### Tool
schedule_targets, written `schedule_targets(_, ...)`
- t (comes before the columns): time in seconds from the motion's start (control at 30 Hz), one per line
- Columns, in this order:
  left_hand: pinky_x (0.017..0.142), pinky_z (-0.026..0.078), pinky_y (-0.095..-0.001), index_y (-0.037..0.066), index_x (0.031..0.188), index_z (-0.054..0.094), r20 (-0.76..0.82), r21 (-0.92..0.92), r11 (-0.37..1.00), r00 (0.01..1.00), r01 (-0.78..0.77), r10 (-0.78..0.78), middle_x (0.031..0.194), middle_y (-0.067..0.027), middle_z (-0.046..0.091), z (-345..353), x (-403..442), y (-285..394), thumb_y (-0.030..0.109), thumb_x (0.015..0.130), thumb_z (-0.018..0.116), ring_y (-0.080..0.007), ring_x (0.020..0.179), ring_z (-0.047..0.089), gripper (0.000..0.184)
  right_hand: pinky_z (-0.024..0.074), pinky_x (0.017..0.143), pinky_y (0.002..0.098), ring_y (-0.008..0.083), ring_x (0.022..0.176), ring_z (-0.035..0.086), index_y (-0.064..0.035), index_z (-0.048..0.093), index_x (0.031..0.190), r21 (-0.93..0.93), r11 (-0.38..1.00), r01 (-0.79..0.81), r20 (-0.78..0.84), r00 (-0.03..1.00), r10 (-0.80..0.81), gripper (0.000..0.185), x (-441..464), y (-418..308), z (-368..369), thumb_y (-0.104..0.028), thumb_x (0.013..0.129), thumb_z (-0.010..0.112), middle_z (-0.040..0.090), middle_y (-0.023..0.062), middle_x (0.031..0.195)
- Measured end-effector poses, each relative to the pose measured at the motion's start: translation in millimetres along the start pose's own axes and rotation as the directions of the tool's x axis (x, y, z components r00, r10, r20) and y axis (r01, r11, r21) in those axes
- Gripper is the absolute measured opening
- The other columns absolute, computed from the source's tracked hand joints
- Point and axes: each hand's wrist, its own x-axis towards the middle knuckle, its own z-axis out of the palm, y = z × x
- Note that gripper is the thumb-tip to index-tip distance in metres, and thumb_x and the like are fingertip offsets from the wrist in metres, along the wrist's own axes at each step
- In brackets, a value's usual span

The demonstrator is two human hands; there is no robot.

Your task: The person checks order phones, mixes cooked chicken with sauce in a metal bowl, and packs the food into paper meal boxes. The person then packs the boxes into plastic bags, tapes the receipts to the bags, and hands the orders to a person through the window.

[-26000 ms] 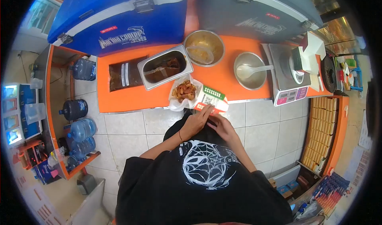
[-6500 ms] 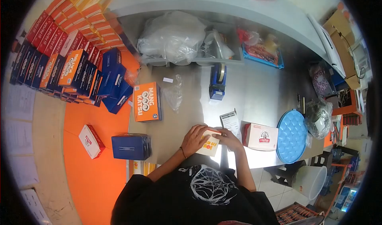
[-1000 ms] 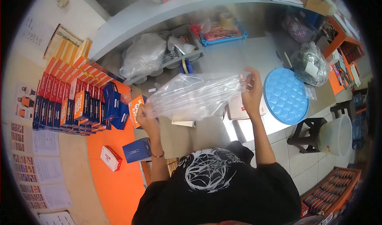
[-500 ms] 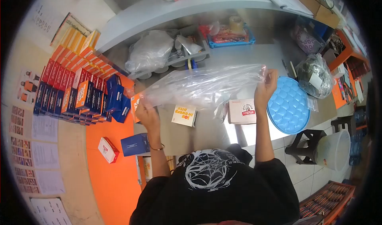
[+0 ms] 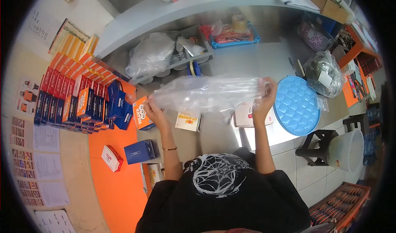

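A clear plastic bag [image 5: 208,93] is stretched sideways between my two hands above the metal counter. My left hand [image 5: 156,113] pinches its left end, close to an orange box [image 5: 142,114]. At the other end, my right hand [image 5: 265,96] grips the bag with fingers closed, just left of the blue round stool seat [image 5: 297,106]. Below the bag lie a white box with yellow lettering [image 5: 188,121] and a whitish box with a red logo [image 5: 243,116]. My right hand and the bag partly cover the logo box.
Stacked red, blue and orange boxes [image 5: 74,97] stand at the left. A blue box [image 5: 139,151] and a red-white box [image 5: 111,158] lie nearby. Behind are a grey tray [image 5: 177,64] holding plastic bags and a blue basket [image 5: 235,44]. A filled plastic bag [image 5: 326,74] sits at the right.
My right hand has moved left and slightly down, bringing the bag's ends closer together. The bag hangs lower and less slanted. My left hand has shifted slightly right.
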Motion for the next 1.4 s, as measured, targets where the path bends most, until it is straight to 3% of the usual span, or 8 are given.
schedule_targets(0.2, 0.068, 0.051, -0.0347, 0.007, 0.122, 0.045, 0.584, -0.152, 0.765, 0.681, 0.626, -0.442, 0.106, -0.0106, 0.056, 30, -40, -4, 0.033, 0.093, 0.048, -0.0195, 0.085, 0.06, 0.039, 0.0431, 0.078, 0.0249, 0.0104, 0.089, 0.052, -0.0016, 0.056, 0.103, 0.215, 0.964, -0.159, 0.48, 0.877, 0.037, 0.023, -29, -6, 14, -0.018, 0.087, 0.061, 0.053, 0.0026, 0.103)
schedule_targets(0.37, 0.069, 0.051, -0.0335, 0.007, 0.12, 0.046, 0.558, -0.218, 0.793, 0.739, 0.569, -0.377, 0.106, -0.01, 0.055, 23, 0, -61, 0.03, 0.092, 0.048, -0.0187, 0.086, 0.059, 0.036, 0.0451, 0.072, 0.024, 0.0099, 0.082, 0.053, -0.0047, 0.054, 0.108, 0.215, 0.976, 0.035, 0.817, 0.54, -0.199, 0.031, -72, -4, 5, -0.005, 0.078, 0.063, 0.054, 0.0013, 0.103)
schedule_targets(0.6, 0.071, 0.051, -0.0315, 0.006, 0.116, 0.047, 0.539, -0.24, 0.883, 0.812, 0.404, -0.225, 0.105, -0.009, 0.055, -11, 34, -15, 0.024, 0.091, 0.049, -0.0174, 0.088, 0.058, 0.03, 0.0458, 0.069, 0.0212, 0.0087, 0.083, 0.054, -0.0048, 0.05, 0.109, 0.159, 0.961, -0.228, 0.446, 0.885, 0.136, 0.034, -46, -3, -17, 0.0, 0.078, 0.061, 0.052, 0.0061, 0.101)
schedule_targets(0.77, 0.073, 0.05, -0.03, 0.006, 0.113, 0.047, 0.491, -0.321, 0.904, 0.866, 0.283, -0.097, 0.105, -0.0083, 0.055, 12, -36, -12, 0.02, 0.091, 0.05, -0.0164, 0.09, 0.056, 0.027, 0.0496, 0.075, 0.0249, 0.0135, 0.088, 0.058, -0.0073, 0.05, 0.109, 0.426, 0.638, -0.641, 0.571, 0.738, 0.361, 0.038, -44, -10, -15, 0.003, 0.076, 0.063, 0.051, 0.001, 0.091)
schedule_targets(0.93, 0.074, 0.05, -0.0285, 0.005, 0.11, 0.048, 0.477, -0.384, 0.913, 0.876, 0.142, 0.065, 0.104, -0.0076, 0.055, 11, -44, -6, 0.016, 0.09, 0.05, -0.0154, 0.091, 0.055, 0.023, 0.0487, 0.081, 0.0294, 0.0175, 0.097, 0.062, -0.0051, 0.055, 0.106, 0.089, 0.957, 0.277, 0.681, 0.684, -0.261, 0.04, -39, -19, -25, 0.009, 0.069, 0.061, 0.062, 0.0064, 0.101)
schedule_targets(1.07, 0.075, 0.049, -0.0273, 0.005, 0.108, 0.049, 0.718, -0.403, 0.894, 0.538, -0.196, 0.442, 0.104, -0.0071, 0.055, -18, 15, 11, 0.013, 0.09, 0.051, -0.0146, 0.092, 0.054, 0.02, 0.0496, 0.073, 0.0288, 0.0172, 0.075, 0.064, -0.0019, 0.056, 0.106, -0.008, 0.99, 0.138, 0.376, 0.918, -0.124, 0.034, 5, -9, -37, 0.007, 0.074, 0.058, 0.065, 0.0106, 0.092)
schedule_targets(1.1, 0.072, 0.048, -0.0251, 0.009, 0.099, 0.052, 0.237, 0.042, 0.955, 0.931, -0.294, 0.276, 0.102, -0.0042, 0.054, -1, -11, 38, 0.013, 0.089, 0.052, -0.0125, 0.088, 0.054, 0.011, 0.0491, 0.07, 0.0267, 0.0158, 0.071, 0.062, -0.001, 0.056, 0.109, 0.105, 0.984, 0.144, 0.243, 0.956, -0.166, 0.035, 14, -5, -36, 0.008, 0.075, 0.055, 0.065, 0.0096, 0.088)
schedule_targets(1.4, 0.066, 0.049, -0.0226, 0.011, 0.092, 0.045, 0.209, -0.306, 0.952, 0.975, -0.003, 0.07, 0.093, -0.0033, 0.053, -3, -31, 80, 0.018, 0.088, 0.055, -0.0128, 0.082, 0.056, 0.013, 0.0421, 0.083, 0.0293, 0.0181, 0.09, 0.057, -0.0084, 0.054, 0.118, 0.029, 0.999, -0.046, 0.808, 0.59, 0.004, 0.052, 15, 26, -55, -0.008, 0.068, 0.069, 0.063, 0.0083, 0.101)
